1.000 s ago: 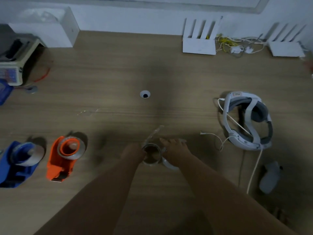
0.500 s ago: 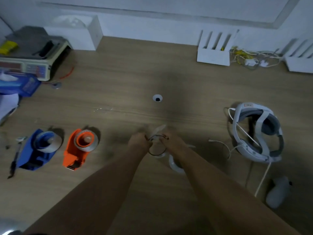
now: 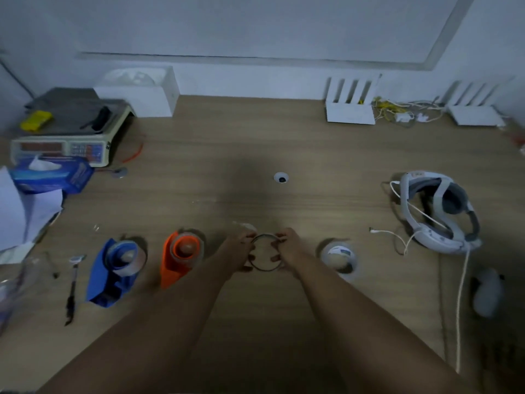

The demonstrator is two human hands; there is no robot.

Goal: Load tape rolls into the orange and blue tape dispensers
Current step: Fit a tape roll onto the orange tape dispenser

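Both hands hold one thin, nearly used-up tape roll (image 3: pixel 265 269) above the wooden table (image 3: pixel 255 155): my left hand (image 3: pixel 237 251) grips its left side and my right hand (image 3: pixel 287 248) its right side. A loose clear strip of tape trails off up and left of my left hand. The orange dispenser (image 3: pixel 177 260) lies just left of my left forearm, a roll on its hub. Further left lies the blue dispenser (image 3: pixel 113 268), also with a roll on its hub. A fuller clear tape roll (image 3: pixel 339 258) lies flat on the table just right of my right wrist.
A white headset (image 3: pixel 437 211) with cables lies at the right, a grey controller (image 3: pixel 487 294) below it. At the left are a scale (image 3: pixel 71 132), a blue tissue box (image 3: pixel 54 174), papers and a small knife (image 3: pixel 72 285). A cable hole (image 3: pixel 281 177) sits mid-table.
The view has tilted up and shifted left. My hands have spread apart on the thin roll, which now faces the camera as an open ring. The fuller roll lies uncovered to the right.
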